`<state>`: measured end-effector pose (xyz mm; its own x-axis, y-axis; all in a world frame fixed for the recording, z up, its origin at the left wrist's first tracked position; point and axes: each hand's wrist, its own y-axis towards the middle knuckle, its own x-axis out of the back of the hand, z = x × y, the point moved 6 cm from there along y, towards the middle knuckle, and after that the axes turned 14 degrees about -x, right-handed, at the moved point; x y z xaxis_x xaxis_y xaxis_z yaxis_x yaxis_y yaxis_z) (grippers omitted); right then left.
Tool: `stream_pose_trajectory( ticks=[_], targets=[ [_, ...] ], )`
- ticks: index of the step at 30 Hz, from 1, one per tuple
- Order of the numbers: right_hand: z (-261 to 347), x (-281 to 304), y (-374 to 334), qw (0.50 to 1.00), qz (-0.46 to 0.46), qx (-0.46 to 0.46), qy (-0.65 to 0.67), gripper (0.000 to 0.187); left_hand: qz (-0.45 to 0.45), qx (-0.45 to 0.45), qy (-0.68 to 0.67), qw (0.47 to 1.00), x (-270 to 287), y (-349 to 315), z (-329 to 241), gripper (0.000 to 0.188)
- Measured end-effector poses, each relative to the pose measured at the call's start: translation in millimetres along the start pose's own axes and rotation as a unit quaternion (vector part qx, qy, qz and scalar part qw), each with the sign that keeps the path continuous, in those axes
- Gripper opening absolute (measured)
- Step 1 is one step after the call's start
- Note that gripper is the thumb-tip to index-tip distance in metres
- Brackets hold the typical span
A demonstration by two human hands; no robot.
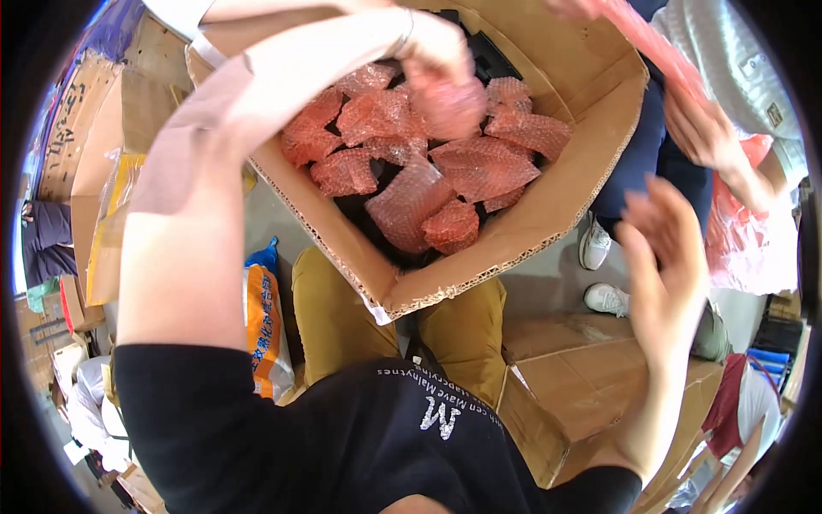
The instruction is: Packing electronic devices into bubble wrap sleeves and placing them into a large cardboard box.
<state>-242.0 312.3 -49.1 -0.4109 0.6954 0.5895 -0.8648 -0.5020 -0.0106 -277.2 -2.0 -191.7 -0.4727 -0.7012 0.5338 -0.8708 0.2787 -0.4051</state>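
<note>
My left hand (pixel 441 73) reaches over the cardboard box (pixel 330 231), blurred by motion. Its fingers point down at the pink bubble-wrap packets (pixel 484 167) inside. A pinkish smear lies at the fingertips, and I cannot tell whether they hold a packet. Several packets lie loosely heaped over dark material at the bottom of the box. My right hand (pixel 664 257) is raised beside the box's right side, slightly blurred. Nothing is in it, its thumb and fingers spread apart.
At the right, a co-worker's hand (pixel 706 133) is at a strip of pink bubble wrap (pixel 651 38); more pink wrap (pixel 749 248) hangs below. Another person's arm (pixel 282 26) crosses behind my left forearm. Flattened cardboard (pixel 582 360) lies at lower right; an orange-and-white sack (pixel 267 330) stands left.
</note>
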Motion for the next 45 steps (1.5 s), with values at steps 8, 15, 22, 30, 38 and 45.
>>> stream_pose_trajectory(
  ticks=[8,15,22,30,38,45],
  targets=[
    [-20.5,-64.2,81.3,0.997,-0.041,-0.058,0.038,0.015,-0.003,-0.135,-0.462,0.876,-33.7,15.9,-97.8,0.017],
    [-8.1,-66.2,75.0,0.993,-0.110,-0.028,0.025,0.008,0.252,-0.436,0.373,0.779,-225.9,13.8,7.7,0.042],
    [-15.0,-65.3,74.5,0.992,-0.110,0.065,0.001,0.007,0.183,-0.517,0.396,0.736,-247.0,26.1,103.1,0.035],
    [-4.8,-68.9,78.5,0.991,-0.114,0.019,0.073,0.012,0.209,-0.179,0.372,0.887,-151.7,28.9,213.4,0.035],
    [-21.6,-62.3,81.0,0.988,-0.153,0.032,0.012,0.014,0.177,0.149,0.331,0.915,-206.3,49.9,156.1,0.038],
    [-11.3,-61.9,78.7,0.989,-0.146,0.032,0.014,0.012,0.094,0.013,0.262,0.960,-139.5,49.2,177.9,0.035]
  ],
)
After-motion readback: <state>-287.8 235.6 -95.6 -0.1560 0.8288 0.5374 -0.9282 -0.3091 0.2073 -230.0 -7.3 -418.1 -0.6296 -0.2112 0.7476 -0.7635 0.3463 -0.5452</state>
